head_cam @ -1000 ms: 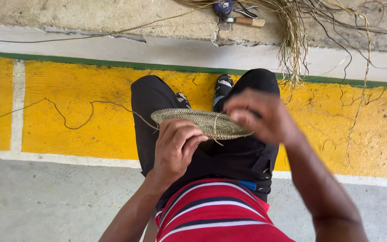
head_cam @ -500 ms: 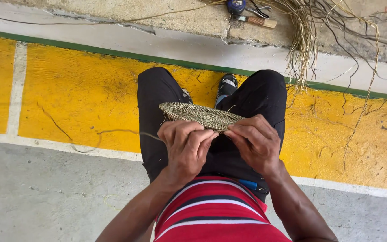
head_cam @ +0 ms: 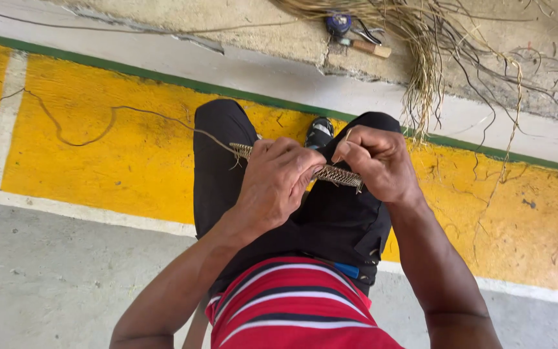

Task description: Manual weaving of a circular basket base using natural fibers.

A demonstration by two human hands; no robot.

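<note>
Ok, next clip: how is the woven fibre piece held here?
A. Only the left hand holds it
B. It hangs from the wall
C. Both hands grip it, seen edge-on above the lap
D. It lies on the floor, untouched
C: the left hand and the right hand both clasp the woven piece, which shows edge-on above the black trousers.

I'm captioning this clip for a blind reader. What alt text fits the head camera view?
Seen from above, a seated person's left hand and right hand grip a flat woven straw piece edge-on over black-trousered knees. A loose strand trails left across the yellow-painted floor, and a bundle of dry fibres lies beside a small tool ahead.
</note>
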